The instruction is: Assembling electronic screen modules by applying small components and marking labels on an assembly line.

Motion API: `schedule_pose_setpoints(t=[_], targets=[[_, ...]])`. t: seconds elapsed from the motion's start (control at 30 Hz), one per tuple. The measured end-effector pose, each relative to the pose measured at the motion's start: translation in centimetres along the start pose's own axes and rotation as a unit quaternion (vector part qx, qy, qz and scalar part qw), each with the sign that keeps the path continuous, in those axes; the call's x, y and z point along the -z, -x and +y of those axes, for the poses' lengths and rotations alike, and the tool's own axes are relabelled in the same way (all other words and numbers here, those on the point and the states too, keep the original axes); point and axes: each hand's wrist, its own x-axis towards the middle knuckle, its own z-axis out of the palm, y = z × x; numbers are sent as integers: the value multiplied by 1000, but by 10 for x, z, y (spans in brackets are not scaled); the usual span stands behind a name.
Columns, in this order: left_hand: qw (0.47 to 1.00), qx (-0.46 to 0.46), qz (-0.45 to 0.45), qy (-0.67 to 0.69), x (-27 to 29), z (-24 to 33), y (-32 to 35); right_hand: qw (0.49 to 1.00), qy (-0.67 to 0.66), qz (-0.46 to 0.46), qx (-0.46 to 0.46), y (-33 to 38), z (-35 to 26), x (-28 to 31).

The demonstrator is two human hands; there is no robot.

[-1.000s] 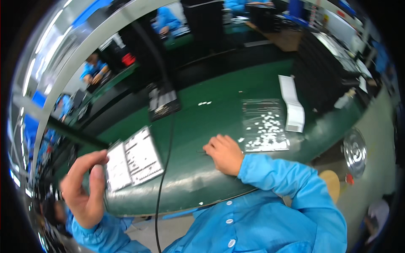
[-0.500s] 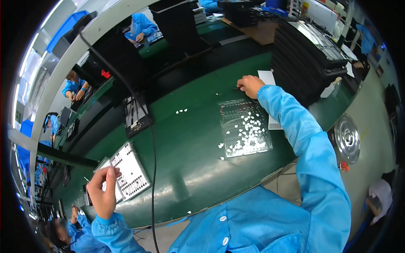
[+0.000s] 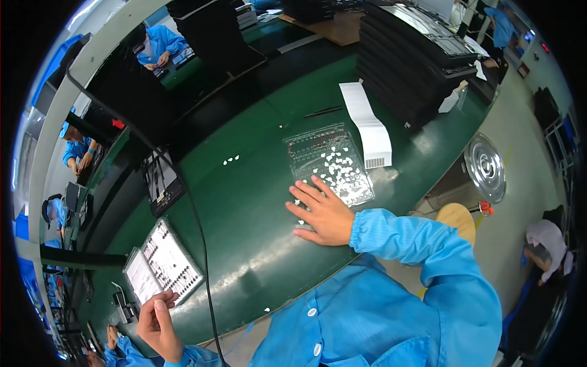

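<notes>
My right hand [image 3: 324, 214], fingers spread and palm down, is at the near left corner of a clear plastic tray [image 3: 298, 160] and hides that part. Many small white pieces [image 3: 337, 168] lie scattered over the tray. Beyond it rest dark tweezers [image 3: 323, 112] on the green table. At lower left my left hand [image 3: 160, 321] is raised, its fingers curled toward the thumb; whatever they may hold is too small to make out. Just beyond that hand lies a white tray [image 3: 174, 263] with rows of small black parts.
A folded paper strip [image 3: 371, 133] lies right of the clear tray. Tall stacks of black trays [image 3: 397, 73] stand at back right. A black cable [image 3: 199, 223] hangs across the view on the left. A black case [image 3: 162, 183] sits at left; co-workers [image 3: 160, 46] sit beyond.
My right hand has left the tweezers on the table, come nearer to me and spread open at the clear tray's corner. My left hand stays curled. The whole view has shifted.
</notes>
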Motion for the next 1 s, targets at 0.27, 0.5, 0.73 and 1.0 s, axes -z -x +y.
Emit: schedule_pose_setpoints(t=[0.27, 0.5, 0.73, 1.0], targets=[[994, -79, 59, -56, 57, 29, 18, 998, 66, -14, 4, 20, 5, 10], [971, -155, 133, -124, 100, 81, 3, 999, -17, -35, 19, 14, 7, 65], [982, 17, -93, -164, 80, 17, -169, 990, -15, -107, 89, -132, 23, 168], [996, 37, 49, -67, 15, -168, -437, 973, -194, -93, -81, -426, 87, 76]])
